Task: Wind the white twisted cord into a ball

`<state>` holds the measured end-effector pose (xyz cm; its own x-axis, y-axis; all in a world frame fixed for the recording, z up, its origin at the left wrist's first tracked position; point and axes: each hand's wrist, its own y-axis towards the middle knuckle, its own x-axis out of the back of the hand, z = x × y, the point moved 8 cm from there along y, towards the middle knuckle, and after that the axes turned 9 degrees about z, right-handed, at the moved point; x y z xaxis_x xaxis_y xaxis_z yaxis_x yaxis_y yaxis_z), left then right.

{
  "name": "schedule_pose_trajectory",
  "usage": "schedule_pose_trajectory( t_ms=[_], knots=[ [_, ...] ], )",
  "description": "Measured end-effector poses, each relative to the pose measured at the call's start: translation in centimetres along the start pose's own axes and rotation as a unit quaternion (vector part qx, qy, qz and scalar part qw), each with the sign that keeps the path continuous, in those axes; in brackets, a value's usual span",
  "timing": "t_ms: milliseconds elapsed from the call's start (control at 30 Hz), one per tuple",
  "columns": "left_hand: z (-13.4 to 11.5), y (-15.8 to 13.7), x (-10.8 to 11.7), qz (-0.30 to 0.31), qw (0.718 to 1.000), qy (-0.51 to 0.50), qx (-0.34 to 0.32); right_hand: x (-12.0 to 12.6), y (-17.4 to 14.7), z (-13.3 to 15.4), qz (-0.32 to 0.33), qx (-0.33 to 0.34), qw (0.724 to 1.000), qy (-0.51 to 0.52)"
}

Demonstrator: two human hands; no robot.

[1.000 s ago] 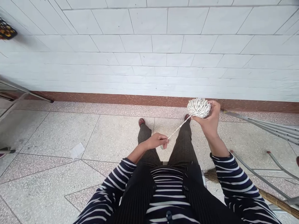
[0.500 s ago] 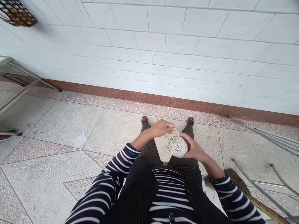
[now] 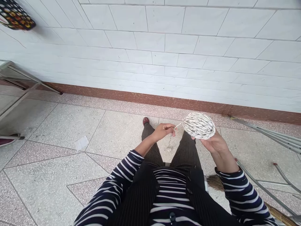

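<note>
My right hand (image 3: pixel 215 143) is raised out to the right, wrapped round the underside of a white ball of yarn (image 3: pixel 199 125) with dark flecks. The ball's wound, braided-looking side faces up, and it covers most of my right fingers. From its left end a short strand (image 3: pixel 179 125) runs taut across to my left hand (image 3: pixel 165 131). The left thumb and fingers pinch that strand in front of my thighs. A thin loose end seems to hang below the left fingers, too fine to make out well.
Ahead stands a white tiled wall (image 3: pixel 155 44) with a reddish skirting (image 3: pixel 131 95). Metal-legged furniture (image 3: pixel 30 78) is at the left, and metal tubes (image 3: pixel 270 131) lean at the right. A broom (image 3: pixel 215 182) lies by my right side. White paper (image 3: pixel 81 143) rests on the floor.
My right hand has moved right and up with the yarn ball, turning it. My left hand stays near its place, so the strand between the hands now stretches sideways.
</note>
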<state>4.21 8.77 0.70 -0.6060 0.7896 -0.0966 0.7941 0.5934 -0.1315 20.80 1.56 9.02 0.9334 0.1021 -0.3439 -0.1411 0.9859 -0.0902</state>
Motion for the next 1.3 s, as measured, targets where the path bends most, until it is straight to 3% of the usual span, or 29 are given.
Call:
schedule_pose_trajectory(
  t_ms=[200,300,467,567,700,833,967,1067,1167,1300],
  knots=[
    [3.4,-1.2,-0.9,0.035,0.995,-0.064,0.073,-0.1,-0.2,3.1,-0.034,0.032,0.998,-0.044],
    [4.4,-1.6,-0.6,0.009,0.996,-0.053,0.065,0.2,-0.3,5.2,-0.060,0.059,0.994,-0.064],
    [4.7,-1.4,2.0,-0.034,0.995,0.082,0.033,-0.3,-0.8,6.6,-0.033,0.084,0.989,-0.114],
    [5.9,-1.3,3.6,-0.059,0.987,0.139,0.056,-0.6,-1.4,6.7,-0.031,0.095,0.986,-0.130],
    [7.2,-1.0,4.2,-0.079,0.970,0.219,0.076,-1.6,-1.1,7.3,-0.008,0.105,0.986,-0.131],
    [5.1,-0.2,3.9,-0.141,0.965,0.213,0.056,-3.4,0.5,7.9,0.047,0.093,0.989,-0.108],
    [-0.4,1.8,1.4,-0.116,0.985,0.111,-0.056,-5.6,2.1,8.3,0.068,0.078,0.984,-0.142],
    [-3.0,2.9,-0.4,-0.097,0.988,0.077,-0.094,-6.7,2.9,8.8,0.082,0.084,0.980,-0.161],
    [-3.0,2.9,-2.2,-0.029,0.993,0.064,-0.091,-6.0,3.3,9.5,0.062,0.099,0.970,-0.211],
    [0.3,0.8,-2.3,0.022,0.997,0.073,-0.026,-1.0,3.7,10.1,-0.070,0.124,0.942,-0.303]
  ],
)
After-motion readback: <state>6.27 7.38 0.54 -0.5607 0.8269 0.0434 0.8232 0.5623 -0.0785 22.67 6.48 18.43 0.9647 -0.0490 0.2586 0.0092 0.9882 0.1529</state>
